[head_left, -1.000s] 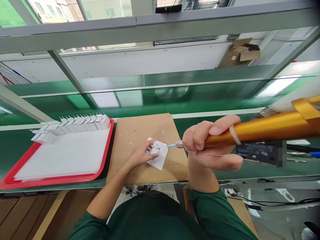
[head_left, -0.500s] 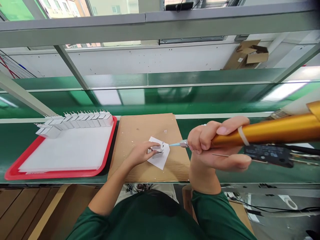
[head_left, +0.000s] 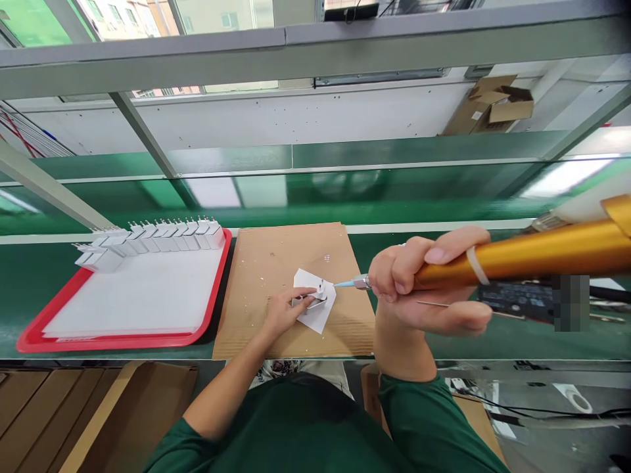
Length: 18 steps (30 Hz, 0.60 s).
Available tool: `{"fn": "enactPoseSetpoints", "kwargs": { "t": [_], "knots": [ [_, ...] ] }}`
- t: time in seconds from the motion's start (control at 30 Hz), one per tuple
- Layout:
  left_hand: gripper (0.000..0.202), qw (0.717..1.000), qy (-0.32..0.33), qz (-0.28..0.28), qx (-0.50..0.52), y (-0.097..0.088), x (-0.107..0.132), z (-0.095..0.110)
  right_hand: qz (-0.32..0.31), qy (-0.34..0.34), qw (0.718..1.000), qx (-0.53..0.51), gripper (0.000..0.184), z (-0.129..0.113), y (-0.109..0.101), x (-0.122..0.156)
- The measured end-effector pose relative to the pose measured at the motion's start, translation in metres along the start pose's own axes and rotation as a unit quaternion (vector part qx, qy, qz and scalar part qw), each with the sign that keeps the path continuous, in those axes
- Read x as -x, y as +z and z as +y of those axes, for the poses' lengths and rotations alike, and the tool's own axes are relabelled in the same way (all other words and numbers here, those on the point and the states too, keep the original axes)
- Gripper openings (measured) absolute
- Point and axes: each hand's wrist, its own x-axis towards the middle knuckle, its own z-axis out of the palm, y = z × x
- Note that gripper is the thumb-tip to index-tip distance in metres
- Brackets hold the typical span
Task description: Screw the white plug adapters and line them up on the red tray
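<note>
Fingers [head_left: 400, 274] are clamped: right hand [head_left: 426, 286] on a gold cylindrical metal tool [head_left: 537, 248], left hand [head_left: 284, 311] on a white boxy plastic piece [head_left: 320, 294].

A thick grey bar [head_left: 197, 60] ran across, in front of a white wall [head_left: 231, 121] with tiny dark dots. Windows [head_left: 236, 36] let in daylight, and a building [head_left: 125, 18] stood outside (one patch at the far left was bright green). White light shone on the green surface [head_left: 419, 194] behind the green table [head_left: 29, 282]. The floor [head_left: 547, 450] looked grey.
</note>
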Motion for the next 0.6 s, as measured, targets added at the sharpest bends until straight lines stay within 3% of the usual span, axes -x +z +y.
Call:
{"fn": "enactPoseSetpoints", "kwargs": {
  "t": [0.17, 0.27, 0.37, 0.43, 0.5, 0.6],
  "knots": [
    [0.038, 0.999, -0.041, -0.033, 0.014, -0.003, -0.011, -0.001, 0.004, -0.001, 1.000, 0.000, 0.033, 0.000, 0.000, 0.000],
    [0.045, 0.997, -0.024, -0.043, -0.067, 0.000, -0.009, -0.002, 0.009, 0.003, 1.000, 0.014, 0.034, 0.000, 0.000, 0.001],
    [0.066, 0.984, -0.015, -0.057, -0.167, 0.006, -0.007, -0.003, 0.009, 0.012, 1.000, 0.017, 0.035, -0.001, -0.001, 0.002],
    [0.062, 0.980, -0.015, -0.049, -0.193, 0.007, -0.007, 0.000, 0.006, 0.010, 1.000, 0.007, 0.035, -0.002, -0.001, 0.002],
    [0.051, 0.984, -0.004, -0.048, -0.170, 0.006, -0.008, 0.006, 0.005, 0.010, 1.000, 0.001, 0.035, -0.002, -0.001, 0.002],
    [0.055, 0.993, 0.006, -0.053, -0.105, -0.002, -0.007, 0.025, 0.010, 0.009, 1.000, 0.000, 0.036, -0.002, 0.000, 0.001]
  ]
}}
